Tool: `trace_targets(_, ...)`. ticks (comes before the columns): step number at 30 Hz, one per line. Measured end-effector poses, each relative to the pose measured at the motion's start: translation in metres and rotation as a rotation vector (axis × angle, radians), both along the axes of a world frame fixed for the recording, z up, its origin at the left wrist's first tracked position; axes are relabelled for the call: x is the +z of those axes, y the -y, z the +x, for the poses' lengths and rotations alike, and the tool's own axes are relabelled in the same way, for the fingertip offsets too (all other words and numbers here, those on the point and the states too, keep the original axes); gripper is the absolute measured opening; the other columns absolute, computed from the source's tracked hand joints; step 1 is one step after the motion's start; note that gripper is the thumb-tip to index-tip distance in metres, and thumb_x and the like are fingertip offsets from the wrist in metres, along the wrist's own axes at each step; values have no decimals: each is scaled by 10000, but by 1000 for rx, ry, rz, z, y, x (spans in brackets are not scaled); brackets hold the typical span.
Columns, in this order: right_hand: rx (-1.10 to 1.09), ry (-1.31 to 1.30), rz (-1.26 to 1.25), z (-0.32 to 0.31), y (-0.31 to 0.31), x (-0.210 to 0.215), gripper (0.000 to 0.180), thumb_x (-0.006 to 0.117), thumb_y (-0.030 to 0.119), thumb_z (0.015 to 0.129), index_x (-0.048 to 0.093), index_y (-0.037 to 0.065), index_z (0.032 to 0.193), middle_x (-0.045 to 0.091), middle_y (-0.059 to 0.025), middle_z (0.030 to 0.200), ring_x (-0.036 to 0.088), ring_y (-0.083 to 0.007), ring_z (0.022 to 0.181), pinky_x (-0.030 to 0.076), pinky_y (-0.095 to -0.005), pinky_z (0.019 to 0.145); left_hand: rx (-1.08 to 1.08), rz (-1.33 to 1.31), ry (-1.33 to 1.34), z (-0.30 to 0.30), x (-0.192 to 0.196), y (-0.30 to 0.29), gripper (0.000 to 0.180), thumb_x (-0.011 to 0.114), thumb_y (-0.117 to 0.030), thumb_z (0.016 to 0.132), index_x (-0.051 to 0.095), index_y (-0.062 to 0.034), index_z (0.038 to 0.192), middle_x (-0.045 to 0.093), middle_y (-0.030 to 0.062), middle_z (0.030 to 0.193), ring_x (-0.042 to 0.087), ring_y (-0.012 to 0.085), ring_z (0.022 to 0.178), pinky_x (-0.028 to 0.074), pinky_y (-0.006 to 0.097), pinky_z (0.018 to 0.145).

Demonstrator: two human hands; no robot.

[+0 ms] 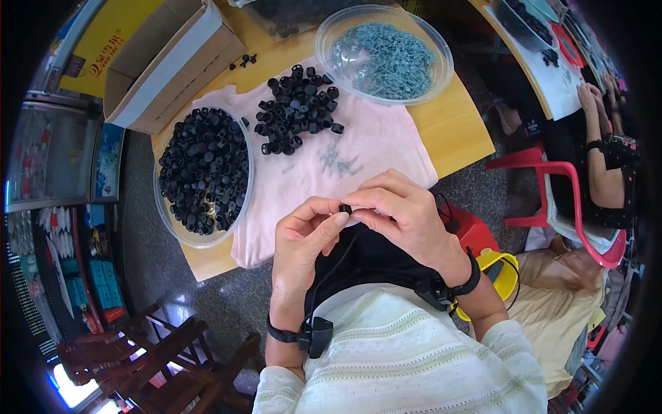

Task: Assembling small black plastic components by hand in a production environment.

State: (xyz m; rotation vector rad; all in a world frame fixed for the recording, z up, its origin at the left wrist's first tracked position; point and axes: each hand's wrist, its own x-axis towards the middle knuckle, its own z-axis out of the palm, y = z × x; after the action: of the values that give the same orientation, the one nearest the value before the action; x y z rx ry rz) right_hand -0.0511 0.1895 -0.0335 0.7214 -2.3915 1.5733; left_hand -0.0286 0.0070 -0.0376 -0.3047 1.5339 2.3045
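Sitting in separate tubs [443, 63] are black caps [207, 160] and screws [389, 61].

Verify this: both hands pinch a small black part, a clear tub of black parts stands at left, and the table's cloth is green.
Not right: the head view shows a pink cloth, not green. The left hand and right hand do pinch a small black part, and the clear tub of black parts stands at left.
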Motion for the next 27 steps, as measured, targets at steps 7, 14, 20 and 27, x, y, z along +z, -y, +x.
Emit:
trace_targets(7, 93, 99, -38, -6, -1, -7, 233, 738, 30, 750, 679, 31, 976, 626, -84, 899, 626, -235, 809, 520, -307, 689, -49, -43, 49, -7, 0, 12, 148, 710, -64, 844, 662, -13, 975, 630, -2, 767, 487, 28, 568, 337, 165, 469)
trace_targets(14, 157, 57, -7, -15, 3, -9, 223, 750, 55, 741, 683, 32, 953, 634, -82, 893, 630, -231, 797, 521, -306, 659, -120, 40, 185, -15, 1, 24, 132, 706, -62, 845, 673, -14, 963, 629, 4, 759, 518, 36, 571, 354, 162, 437)
trace_targets(20, 146, -21, 20, -19, 4, -8, 228, 755, 43, 736, 681, 22, 950, 639, -82, 870, 631, -214, 771, 518, -288, 640, -88, 54, 221, -18, 7, 23, 145, 696, -52, 850, 670, -12, 987, 621, 11, 766, 532, 44, 581, 372, 170, 437)
trace_targets(27, 63, 410, -276, -18, 1, -7, 210, 693, -19, 808, 683, 7, 1016, 628, -49, 854, 611, -78, 700, 484, -192, 551, 199, -1176, -434, -27, -1, 5, 211, 618, -50, 891, 632, 3, 1094, 606, 114, 839, 579, 176, 653, 458, 284, 586)
